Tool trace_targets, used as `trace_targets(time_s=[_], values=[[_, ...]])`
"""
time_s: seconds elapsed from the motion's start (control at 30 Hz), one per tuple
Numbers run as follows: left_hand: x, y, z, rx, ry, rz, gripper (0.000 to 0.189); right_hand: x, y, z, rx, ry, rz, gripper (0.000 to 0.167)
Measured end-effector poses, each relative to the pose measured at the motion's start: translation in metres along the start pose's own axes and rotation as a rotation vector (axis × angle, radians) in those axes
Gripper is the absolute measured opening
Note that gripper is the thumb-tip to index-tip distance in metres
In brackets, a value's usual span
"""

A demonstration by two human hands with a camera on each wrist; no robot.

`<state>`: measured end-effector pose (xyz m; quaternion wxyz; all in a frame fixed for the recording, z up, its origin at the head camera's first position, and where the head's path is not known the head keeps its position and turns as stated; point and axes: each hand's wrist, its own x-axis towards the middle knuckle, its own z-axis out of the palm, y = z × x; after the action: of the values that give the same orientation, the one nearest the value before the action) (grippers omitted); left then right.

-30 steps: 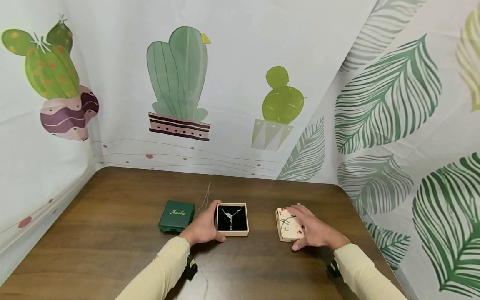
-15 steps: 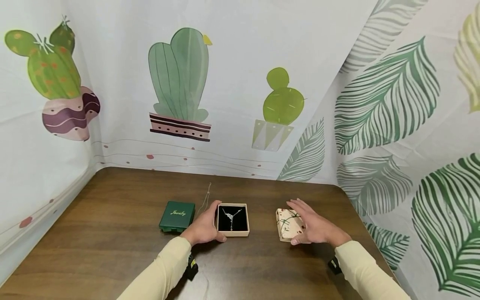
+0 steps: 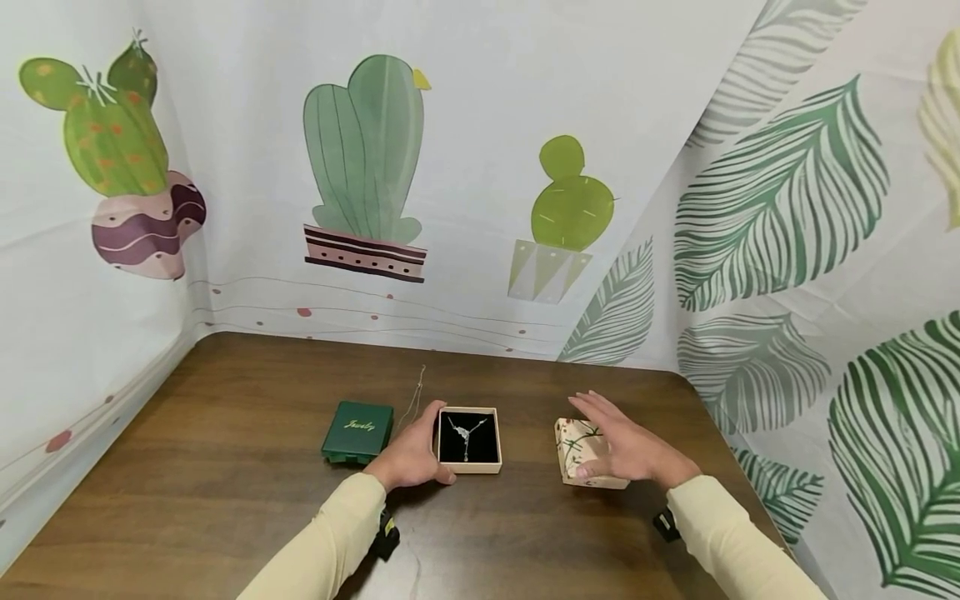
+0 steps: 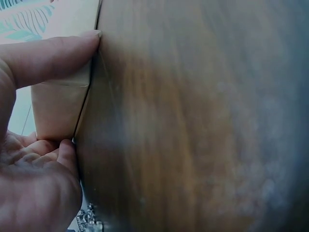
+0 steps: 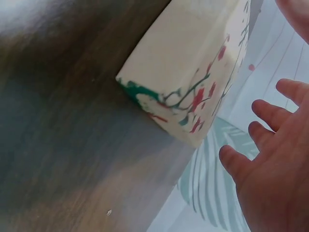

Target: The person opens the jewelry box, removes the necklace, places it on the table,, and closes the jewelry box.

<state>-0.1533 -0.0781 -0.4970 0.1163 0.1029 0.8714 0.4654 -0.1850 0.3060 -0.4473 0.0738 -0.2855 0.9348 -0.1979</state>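
Observation:
My left hand (image 3: pixel 408 457) holds the left side of a cream jewelry box (image 3: pixel 470 468), thumb at its front corner and fingertips at the back. Inside the box, a silver necklace (image 3: pixel 464 432) lies on black padding. In the left wrist view, thumb and fingers bracket the box's pale side wall (image 4: pixel 60 108). To the right sits a cream lid (image 3: pixel 572 446) printed with red flowers and green branches, top up on the table. Above it hovers my right hand (image 3: pixel 633 446), fingers spread. The right wrist view shows a gap between these fingers (image 5: pixel 273 116) and the lid.
Left of the left hand stands a green box (image 3: pixel 358 429) with gold "Jewelry" lettering. A thin chain or cord (image 3: pixel 415 400) lies behind that hand. The brown wooden table (image 3: pixel 262 400) meets a printed cloth backdrop (image 3: pixel 480 167) at its rear and sides.
My right hand has lifted off the patterned lid, its fingers spreading and its thumb moving left over the lid. The left hand keeps its hold on the jewelry box.

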Motion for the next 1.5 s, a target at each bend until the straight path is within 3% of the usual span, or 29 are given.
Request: trace_targets(time_s=[0.37,0.6,0.97,1.5], values=[[-0.001,0.001,-0.001,-0.001,0.007,-0.002,0.118,0.009,-0.013,-0.002,-0.026,-0.004,-0.048,0.106],[-0.002,0.002,0.0,0.004,0.003,0.001,0.117,0.014,-0.028,-0.003,-0.014,-0.047,-0.026,0.104],[-0.001,0.001,0.001,0.001,0.001,0.003,0.117,0.024,-0.052,-0.002,-0.054,-0.076,-0.069,0.099],[0.0,0.002,0.001,0.002,0.004,-0.007,0.118,0.048,-0.081,0.012,-0.108,-0.05,-0.159,0.084]])
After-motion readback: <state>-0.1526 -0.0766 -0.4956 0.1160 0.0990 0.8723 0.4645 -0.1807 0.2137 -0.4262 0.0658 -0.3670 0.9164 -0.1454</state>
